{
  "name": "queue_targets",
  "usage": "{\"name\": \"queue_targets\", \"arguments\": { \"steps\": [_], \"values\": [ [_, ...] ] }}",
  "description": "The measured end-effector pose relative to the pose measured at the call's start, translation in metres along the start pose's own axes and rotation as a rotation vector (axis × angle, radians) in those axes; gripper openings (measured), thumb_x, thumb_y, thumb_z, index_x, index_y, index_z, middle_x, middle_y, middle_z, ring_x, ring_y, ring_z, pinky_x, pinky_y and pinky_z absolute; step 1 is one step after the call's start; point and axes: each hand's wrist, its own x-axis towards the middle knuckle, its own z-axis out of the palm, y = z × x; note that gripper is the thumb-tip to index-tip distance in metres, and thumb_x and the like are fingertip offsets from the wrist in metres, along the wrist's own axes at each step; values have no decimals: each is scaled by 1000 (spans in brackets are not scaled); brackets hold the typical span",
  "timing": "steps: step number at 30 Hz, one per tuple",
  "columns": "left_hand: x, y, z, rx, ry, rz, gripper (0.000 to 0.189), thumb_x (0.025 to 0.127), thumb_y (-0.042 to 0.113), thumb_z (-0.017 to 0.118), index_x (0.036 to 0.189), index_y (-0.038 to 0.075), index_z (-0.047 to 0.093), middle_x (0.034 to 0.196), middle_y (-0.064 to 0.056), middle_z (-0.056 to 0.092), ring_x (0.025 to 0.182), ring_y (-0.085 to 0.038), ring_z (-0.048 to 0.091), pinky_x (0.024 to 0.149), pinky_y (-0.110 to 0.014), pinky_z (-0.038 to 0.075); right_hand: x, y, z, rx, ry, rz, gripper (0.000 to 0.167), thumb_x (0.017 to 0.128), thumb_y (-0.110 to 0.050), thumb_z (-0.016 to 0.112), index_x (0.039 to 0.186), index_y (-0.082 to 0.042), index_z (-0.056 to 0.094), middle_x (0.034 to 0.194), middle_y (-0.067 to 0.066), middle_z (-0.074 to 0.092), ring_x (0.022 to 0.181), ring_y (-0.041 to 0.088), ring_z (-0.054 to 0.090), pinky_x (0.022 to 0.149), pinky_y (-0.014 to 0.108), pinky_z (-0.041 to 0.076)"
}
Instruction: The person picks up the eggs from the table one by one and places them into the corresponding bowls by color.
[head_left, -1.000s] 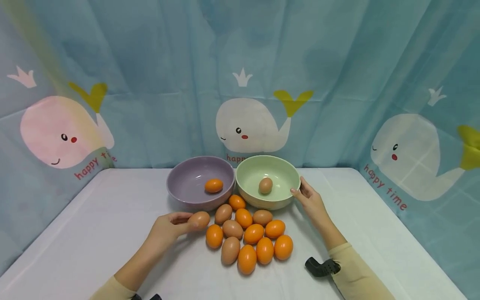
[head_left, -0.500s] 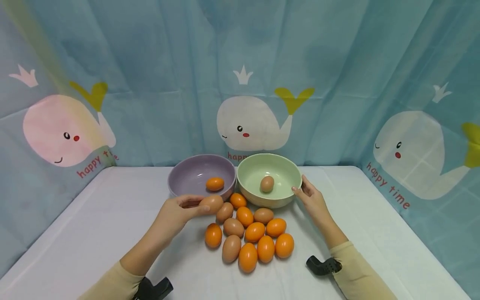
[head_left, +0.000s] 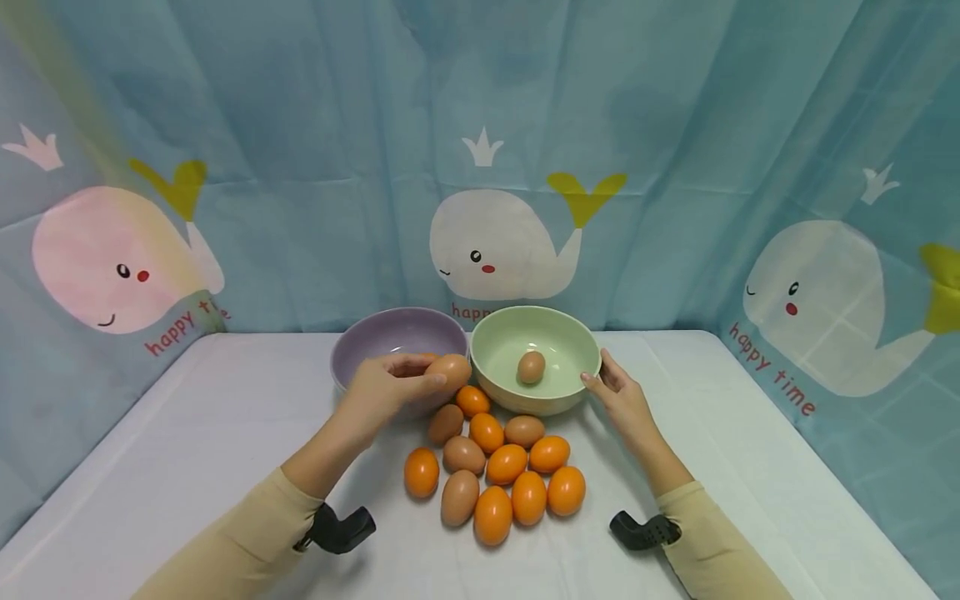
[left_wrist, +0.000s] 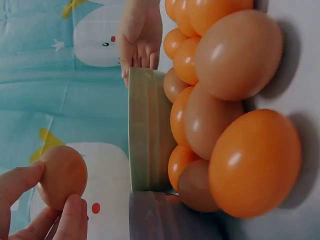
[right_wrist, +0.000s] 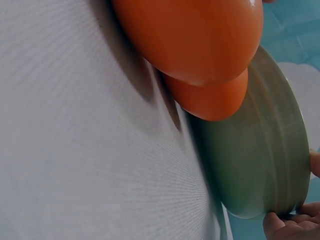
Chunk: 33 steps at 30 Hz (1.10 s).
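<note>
My left hand (head_left: 382, 392) pinches a brown egg (left_wrist: 64, 177) between thumb and fingers. In the head view that egg overlaps the right rim of the purple bowl (head_left: 360, 337), and the hand hides most of an orange egg inside. To the right, touching it, stands the light green bowl (head_left: 495, 342) with one brown egg (head_left: 532, 367) in it. My right hand (head_left: 621, 400) grips the green bowl's right side, thumb at the rim and fingers around the outer wall; the right wrist view shows fingertips (right_wrist: 280, 227) against the bowl.
In front of the bowls lies a cluster of loose orange eggs (head_left: 493, 517) and brown eggs (head_left: 460, 498) on the white tablecloth (head_left: 225, 433). A blue curtain (head_left: 337, 233) with printed whales hangs behind and at both sides. Each wrist carries a black camera mount (head_left: 341, 529).
My left hand has carried the brown egg up and to the right, from beside the cluster to over the purple bowl's right edge. The right hand stays on the green bowl.
</note>
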Motion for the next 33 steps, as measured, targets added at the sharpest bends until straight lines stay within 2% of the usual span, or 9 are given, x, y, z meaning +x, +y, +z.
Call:
{"name": "queue_targets", "arguments": {
  "steps": [8, 11, 12, 14, 16, 19, 21, 27, 33],
  "values": [
    [24, 16, 13, -76, -18, -37, 48, 87, 37, 76, 126, 10, 68, 126, -9, 68, 111, -24, 65, 100, -41, 54, 1, -2, 0, 2, 2, -5, 75, 101, -24, 57, 159, -5, 12, 166, 10, 13, 155, 20, 13, 123, 35, 20],
    [32, 23, 21, -80, -3, -52, 48, 85, 39, 78, 123, 12, 69, 122, -8, 69, 98, -18, 65, 84, -32, 57, 1, -2, -1, 0, -2, -1, 75, 102, -23, 57, 159, -5, 12, 166, 10, 12, 155, 20, 13, 123, 35, 20],
    [35, 25, 23, -72, 3, -49, 48, 84, 40, 79, 122, 13, 70, 118, -7, 70, 86, -15, 63, 75, -27, 55, 1, -2, -1, -1, -1, 2, 75, 102, -23, 56, 159, -5, 11, 166, 10, 12, 155, 20, 12, 123, 35, 20],
    [40, 27, 28, -62, 8, -43, 46, 83, 40, 79, 121, 14, 71, 118, -6, 70, 85, -15, 60, 69, -24, 50, 0, -1, -1, 1, 0, 6, 75, 102, -23, 57, 159, -5, 11, 166, 9, 11, 155, 20, 12, 124, 35, 20],
    [45, 29, 33, -64, 14, -28, 45, 83, 39, 79, 119, 13, 72, 119, -7, 69, 88, -17, 61, 72, -27, 51, 0, 0, -1, 1, 1, 8, 75, 102, -23, 57, 159, -5, 12, 166, 9, 12, 155, 20, 13, 124, 35, 20],
    [52, 29, 40, -60, 15, -7, 44, 84, 40, 79, 118, 12, 73, 125, -6, 66, 110, -22, 60, 92, -35, 52, 0, 0, -1, -5, 5, 10, 75, 101, -24, 57, 159, -6, 12, 166, 9, 12, 155, 20, 13, 123, 35, 20],
    [56, 29, 44, -56, 22, 2, 44, 84, 40, 79, 117, 11, 73, 125, -7, 67, 113, -23, 60, 100, -39, 51, 0, 0, -1, -8, 6, 9, 75, 102, -24, 57, 159, -5, 12, 166, 10, 12, 155, 21, 13, 123, 35, 20],
    [68, 34, 55, -72, 57, -13, 39, 84, 31, 79, 115, 9, 73, 122, -8, 69, 111, -25, 62, 100, -40, 52, 1, 1, -1, -4, 7, 7, 75, 102, -23, 57, 159, -4, 12, 166, 10, 12, 155, 21, 13, 123, 35, 21],
    [79, 37, 67, -208, 77, -50, 34, 85, 19, 80, 115, 5, 73, 120, -11, 69, 106, -24, 62, 99, -40, 53, -1, 1, 0, -2, 2, 6, 75, 102, -22, 57, 159, -4, 11, 166, 10, 11, 155, 21, 13, 123, 35, 20]
  ]
}}
